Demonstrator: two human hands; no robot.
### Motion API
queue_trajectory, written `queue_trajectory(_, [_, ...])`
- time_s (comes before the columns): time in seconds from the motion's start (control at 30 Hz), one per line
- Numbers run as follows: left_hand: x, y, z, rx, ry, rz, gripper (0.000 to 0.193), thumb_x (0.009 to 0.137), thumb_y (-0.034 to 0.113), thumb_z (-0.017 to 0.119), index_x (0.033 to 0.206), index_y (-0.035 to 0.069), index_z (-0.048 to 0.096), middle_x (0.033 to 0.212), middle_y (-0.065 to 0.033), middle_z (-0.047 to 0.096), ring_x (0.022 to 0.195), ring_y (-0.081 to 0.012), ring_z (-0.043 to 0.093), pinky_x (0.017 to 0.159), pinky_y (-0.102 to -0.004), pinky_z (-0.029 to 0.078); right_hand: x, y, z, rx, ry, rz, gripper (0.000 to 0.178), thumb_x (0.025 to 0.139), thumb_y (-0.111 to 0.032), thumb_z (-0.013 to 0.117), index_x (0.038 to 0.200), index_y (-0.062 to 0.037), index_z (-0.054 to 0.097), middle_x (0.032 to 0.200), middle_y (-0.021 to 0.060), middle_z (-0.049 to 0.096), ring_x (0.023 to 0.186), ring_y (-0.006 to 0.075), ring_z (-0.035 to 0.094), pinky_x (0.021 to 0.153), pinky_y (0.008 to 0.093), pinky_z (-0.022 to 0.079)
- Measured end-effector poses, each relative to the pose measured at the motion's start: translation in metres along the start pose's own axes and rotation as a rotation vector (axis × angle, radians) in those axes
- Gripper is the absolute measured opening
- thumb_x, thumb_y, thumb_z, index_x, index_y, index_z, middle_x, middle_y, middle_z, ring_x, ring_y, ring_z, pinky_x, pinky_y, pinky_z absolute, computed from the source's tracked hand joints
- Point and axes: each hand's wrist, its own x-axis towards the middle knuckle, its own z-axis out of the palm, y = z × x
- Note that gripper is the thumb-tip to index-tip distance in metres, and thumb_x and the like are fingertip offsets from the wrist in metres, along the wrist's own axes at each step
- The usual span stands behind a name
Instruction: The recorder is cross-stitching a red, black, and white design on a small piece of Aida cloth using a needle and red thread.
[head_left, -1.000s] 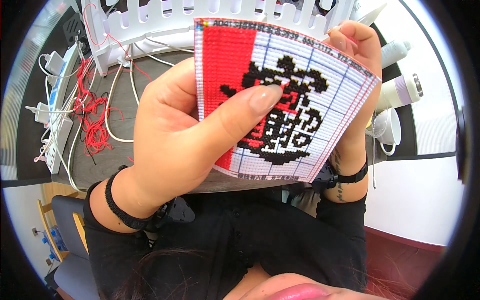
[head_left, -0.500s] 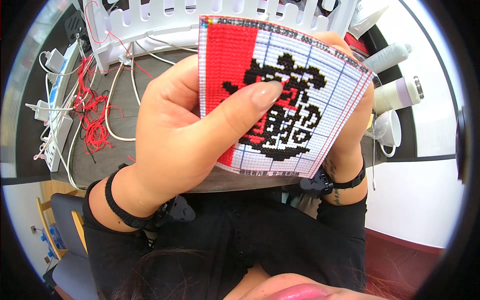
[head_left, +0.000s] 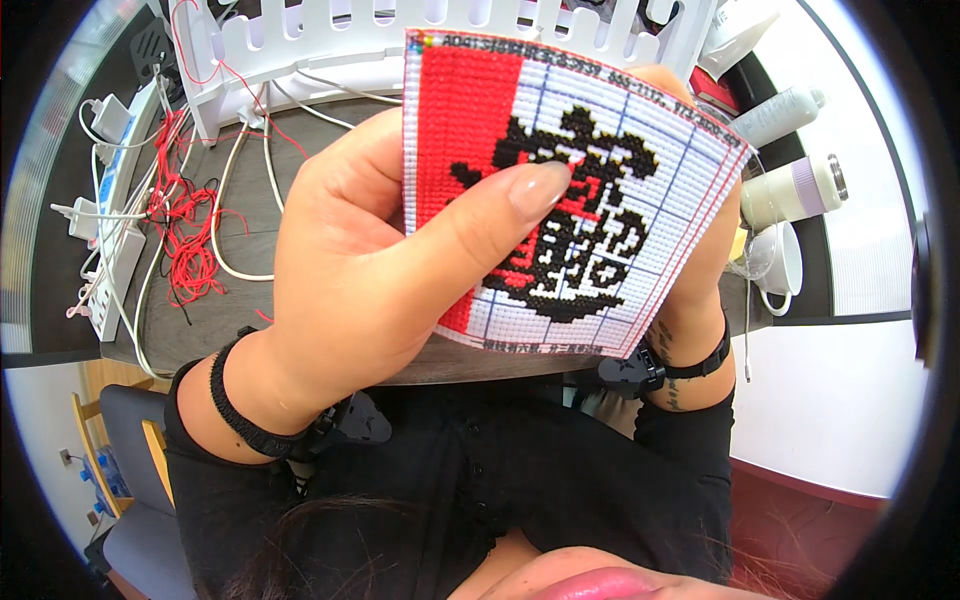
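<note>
A cross-stitch cloth (head_left: 665, 200), white with blue grid lines, a solid red band and a black-and-red stitched figure, is held up over the table's near edge. My left hand (head_left: 380, 255) grips it from the left, its thumb pressed flat on the stitched figure and the other fingers behind the cloth. On the far right side, my right hand (head_left: 708, 250) is behind the cloth. Its fingers are hidden, so their grip and any needle there cannot be seen. Both wrists wear black bands.
Tangled red and black thread (head_left: 195, 250) lies on the table at left, beside a white power strip (head_left: 125, 270) with plugs and cables. A white slatted rack (head_left: 330, 50) stands at the back. A mug (head_left: 782, 265), a cream bottle (head_left: 790, 190) and a clear bottle (head_left: 780, 117) are at right.
The cloth and my left thumb have shifted very slightly to the right. My left hand keeps its hold, and my right hand remains behind the cloth.
</note>
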Motion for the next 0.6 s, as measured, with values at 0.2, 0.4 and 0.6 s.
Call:
queue_trajectory(0.2, [0.0009, 0.0008, 0.0020, 0.007, 0.005, 0.000, 0.020, 0.078, 0.006, 0.054, 0.096, -0.002, 0.054, 0.088, -0.0099, 0.060, 0.074, -0.0126, 0.058, 0.067, -0.0239, 0.046, 0.0044, -0.0001, -0.0036, -0.096, -0.008, -0.059, 0.033, 0.082, -0.018, 0.038, 0.102, 0.0065, 0.044, 0.093, 0.0109, 0.055, 0.082, 0.0148, 0.055, 0.074, 0.0248, 0.045])
queue_trajectory(0.4, [0.0009, -0.0020, -0.0004, 0.010, 0.015, 0.012, 0.020, 0.078, 0.007, 0.054, 0.096, -0.002, 0.054, 0.088, -0.0101, 0.060, 0.074, -0.0126, 0.058, 0.068, -0.0240, 0.046, -0.0016, -0.0061, 0.0042, 0.091, 0.077, 0.050, 0.029, 0.081, -0.012, 0.038, 0.102, 0.0075, 0.045, 0.094, 0.0126, 0.055, 0.084, 0.0157, 0.055, 0.074, 0.0254, 0.046])
queue_trajectory(0.6, [0.0003, -0.0006, 0.0008, 0.002, -0.002, -0.003, 0.020, 0.077, 0.007, 0.055, 0.096, -0.002, 0.054, 0.088, -0.0104, 0.060, 0.075, -0.0129, 0.058, 0.068, -0.0242, 0.046, -0.0014, -0.0017, -0.0005, -0.010, 0.016, -0.050, 0.030, 0.081, -0.012, 0.039, 0.104, 0.0073, 0.044, 0.095, 0.0114, 0.054, 0.084, 0.0146, 0.055, 0.074, 0.0251, 0.046])
